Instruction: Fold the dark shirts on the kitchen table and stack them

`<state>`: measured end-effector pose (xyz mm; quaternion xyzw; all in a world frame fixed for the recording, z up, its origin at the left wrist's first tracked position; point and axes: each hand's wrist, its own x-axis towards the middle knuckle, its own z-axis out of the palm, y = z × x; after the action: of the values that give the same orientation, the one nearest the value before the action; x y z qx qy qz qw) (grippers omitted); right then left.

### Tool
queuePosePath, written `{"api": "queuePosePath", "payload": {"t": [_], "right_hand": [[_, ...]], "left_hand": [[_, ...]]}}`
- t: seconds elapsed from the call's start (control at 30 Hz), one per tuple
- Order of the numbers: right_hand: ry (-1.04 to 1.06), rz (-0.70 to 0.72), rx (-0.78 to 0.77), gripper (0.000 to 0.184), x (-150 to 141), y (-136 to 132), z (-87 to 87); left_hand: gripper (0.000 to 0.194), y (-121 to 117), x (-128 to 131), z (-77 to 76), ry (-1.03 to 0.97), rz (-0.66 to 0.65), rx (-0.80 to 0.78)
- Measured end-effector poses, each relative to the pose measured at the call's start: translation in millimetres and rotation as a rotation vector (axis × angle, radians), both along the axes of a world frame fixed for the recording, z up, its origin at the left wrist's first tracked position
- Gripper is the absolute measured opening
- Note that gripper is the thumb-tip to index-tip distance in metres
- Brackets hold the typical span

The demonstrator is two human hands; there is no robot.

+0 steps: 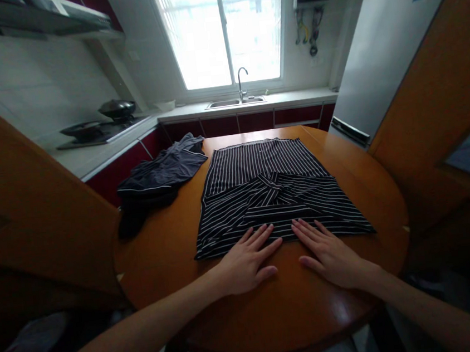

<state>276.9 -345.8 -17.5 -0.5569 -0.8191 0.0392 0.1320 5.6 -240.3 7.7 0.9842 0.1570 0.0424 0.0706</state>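
Observation:
A black shirt with white stripes (263, 164) lies flat on the round wooden table (270, 318), its sleeves or sides folded inward so they cross near the middle. Along the shirt's near edge rests my left hand (246, 261), palm down, fingers spread with the tips on the striped cloth. My right hand (329, 253) lies flat on the same edge, a little to the right, its fingertips also on the fabric. Both thumbs point inward over bare wood. Neither hand grips anything.
A heap of dark clothes (163, 172) hangs over the table's left edge. Beyond are a counter with a sink (235, 102) and faucet (241, 83), and a gas stove (104, 132) with pans at the left. A fridge (389, 42) stands at the right.

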Motion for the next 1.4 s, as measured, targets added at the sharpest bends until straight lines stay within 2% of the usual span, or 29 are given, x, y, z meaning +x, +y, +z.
{"api": "queuePosePath", "payload": {"t": [0.17, 0.33, 0.5, 0.7, 0.8, 0.93, 1.03, 1.23, 1.4], "right_hand": [[-0.089, 0.007, 0.105, 0.065, 39, -2, -2.4], [-0.115, -0.036, 0.09, 0.065, 86, -7, -4.1], [-0.127, -0.057, 0.054, 0.061, 126, -13, -10.0], [-0.175, -0.021, 0.173, 0.052, 163, -16, -20.4], [-0.215, -0.005, 0.197, 0.058, 166, -21, -12.8], [-0.244, -0.012, 0.224, 0.069, 155, -28, 5.7], [-0.245, 0.015, 0.249, 0.072, 146, -28, 13.0], [-0.245, 0.085, 0.261, 0.067, 143, -17, 8.3], [-0.18, 0.104, 0.258, 0.05, 151, -6, 1.9]], "left_hand": [[0.065, 10, -19, 5.3, -0.001, 0.126, 0.089], [0.064, 27, -68, 6.9, 0.062, 0.219, 0.097], [0.062, 37, -110, 9.3, 0.075, 0.199, 0.077], [0.053, 50, -130, 15.5, 0.052, 0.084, 0.101], [0.058, 53, -135, 18.4, 0.085, 0.058, 0.116], [0.066, 52, -137, 24.4, 0.098, 0.069, 0.111], [0.067, 48, -134, 30.2, 0.098, 0.075, 0.127], [0.068, 44, -121, 33.7, 0.128, 0.074, 0.185], [0.06, 47, -118, 21.0, 0.051, 0.088, 0.184]]}}
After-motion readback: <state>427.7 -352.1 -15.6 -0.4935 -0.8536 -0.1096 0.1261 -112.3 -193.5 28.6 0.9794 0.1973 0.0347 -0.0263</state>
